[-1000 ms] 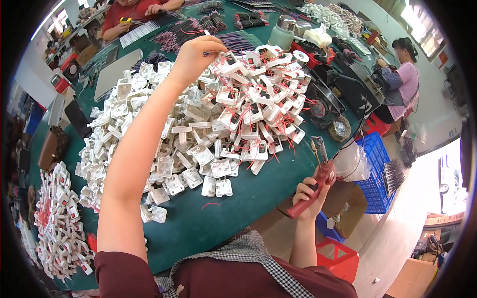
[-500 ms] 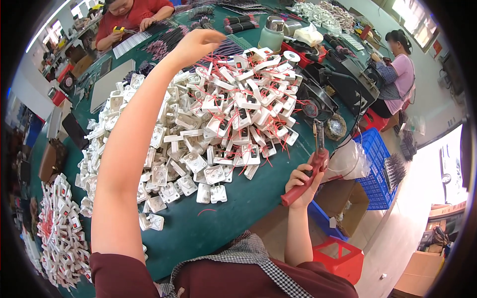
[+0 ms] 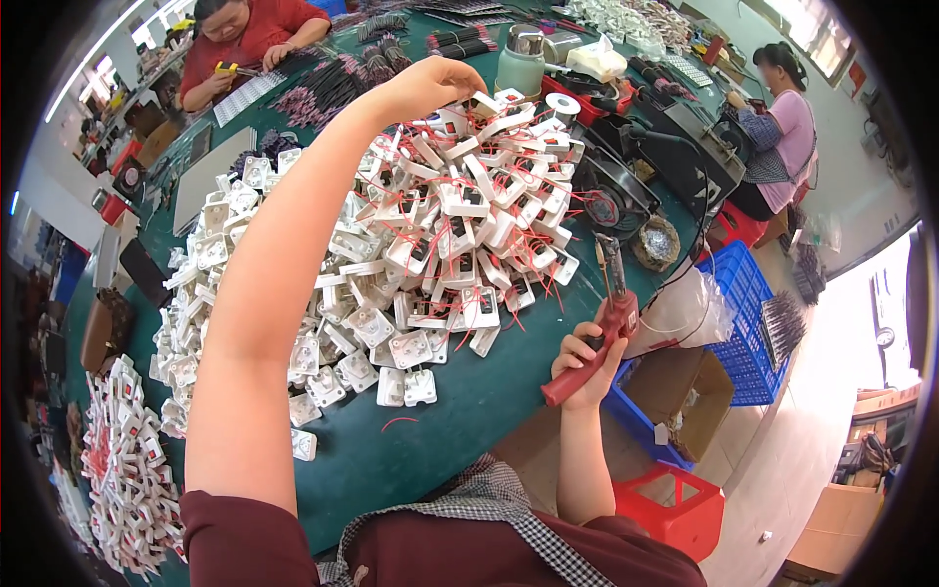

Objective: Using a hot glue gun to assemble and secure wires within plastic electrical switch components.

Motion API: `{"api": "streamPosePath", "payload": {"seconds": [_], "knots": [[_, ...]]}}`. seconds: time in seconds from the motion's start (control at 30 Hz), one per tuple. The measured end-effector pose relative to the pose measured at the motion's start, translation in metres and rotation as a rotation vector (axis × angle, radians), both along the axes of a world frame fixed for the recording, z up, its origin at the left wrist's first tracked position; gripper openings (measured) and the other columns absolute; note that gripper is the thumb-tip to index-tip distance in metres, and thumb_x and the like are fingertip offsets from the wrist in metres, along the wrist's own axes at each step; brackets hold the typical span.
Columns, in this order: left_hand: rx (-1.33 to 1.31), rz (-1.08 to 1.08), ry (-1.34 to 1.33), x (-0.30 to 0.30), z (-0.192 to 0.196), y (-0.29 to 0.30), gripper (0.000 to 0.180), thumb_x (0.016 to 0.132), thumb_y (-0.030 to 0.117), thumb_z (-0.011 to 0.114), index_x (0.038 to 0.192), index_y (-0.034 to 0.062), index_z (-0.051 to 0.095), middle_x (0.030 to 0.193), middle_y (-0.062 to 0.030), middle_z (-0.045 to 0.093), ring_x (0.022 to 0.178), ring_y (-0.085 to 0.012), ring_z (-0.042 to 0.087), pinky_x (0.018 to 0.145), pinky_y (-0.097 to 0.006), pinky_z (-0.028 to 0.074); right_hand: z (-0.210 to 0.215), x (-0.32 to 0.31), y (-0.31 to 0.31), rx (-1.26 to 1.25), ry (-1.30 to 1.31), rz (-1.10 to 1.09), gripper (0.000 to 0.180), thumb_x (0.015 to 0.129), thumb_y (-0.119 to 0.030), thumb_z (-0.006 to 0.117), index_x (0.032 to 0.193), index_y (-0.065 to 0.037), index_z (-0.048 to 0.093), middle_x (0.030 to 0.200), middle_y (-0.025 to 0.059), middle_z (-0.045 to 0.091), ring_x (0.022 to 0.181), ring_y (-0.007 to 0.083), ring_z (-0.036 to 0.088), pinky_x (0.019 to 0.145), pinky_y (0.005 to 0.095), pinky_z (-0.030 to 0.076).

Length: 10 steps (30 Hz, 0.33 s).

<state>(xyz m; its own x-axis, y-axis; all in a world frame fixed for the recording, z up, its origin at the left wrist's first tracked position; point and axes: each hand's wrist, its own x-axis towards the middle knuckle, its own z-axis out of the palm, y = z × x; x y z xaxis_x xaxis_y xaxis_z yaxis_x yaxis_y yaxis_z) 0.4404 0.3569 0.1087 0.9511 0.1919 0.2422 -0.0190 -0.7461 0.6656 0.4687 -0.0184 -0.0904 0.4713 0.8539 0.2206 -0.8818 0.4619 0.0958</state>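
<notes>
My left hand (image 3: 437, 82) reaches over the far side of a large pile of white plastic housings (image 3: 409, 347). Its fingers bend down beside the housings there; their undersides are hidden, so I cannot make out a grip. Many housings on the pile's right side carry black switches and thin red wires (image 3: 523, 256). In my right hand (image 3: 590, 370) is a red soldering gun (image 3: 614, 328), held upright by its handle to the right of the pile. The fingers wrap around the handle, and its metal tip points away from me.
Beyond the pile stand a green flask (image 3: 520, 65) and a solder-wire spool (image 3: 561, 104). A round metal dish (image 3: 656, 243) lies past the soldering gun. Right of the green table (image 3: 430, 450) are a blue crate (image 3: 740, 323) and a red stool (image 3: 675, 509). Two people work farther off.
My left hand has moved right and its fingers have bent down to the pile's far edge. My right hand still holds the soldering gun. The whole view has shifted slightly.
</notes>
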Motion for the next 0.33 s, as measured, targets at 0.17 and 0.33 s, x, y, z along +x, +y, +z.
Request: {"api": "streamPosePath", "payload": {"seconds": [0.17,0.33], "knots": [[-0.043,-0.026,0.018,-0.006,-0.001,0.005,0.020,0.086,0.015,0.052,0.096,0.0012,0.064,0.081,-0.0034,0.064,0.077,-0.0103,0.055,0.072,-0.026,0.044,0.000,-0.002,0.000,0.022,-0.019,0.002,0.062,0.087,-0.041,0.059,0.140,-0.025,0.032,0.103,-0.0038,0.051,0.077,0.0089,0.044,0.068,0.0236,0.043],[0.071,0.056,0.055,0.004,0.004,-0.006,0.027,0.089,0.026,0.055,0.106,0.0060,0.060,0.092,-0.0086,0.063,0.081,-0.0172,0.061,0.081,-0.032,0.045,-0.009,0.000,-0.002,0.027,-0.007,-0.013,0.070,0.085,-0.044,0.061,0.143,-0.027,0.027,0.103,-0.0037,0.051,0.077,0.0097,0.044,0.069,0.0246,0.043]]}}
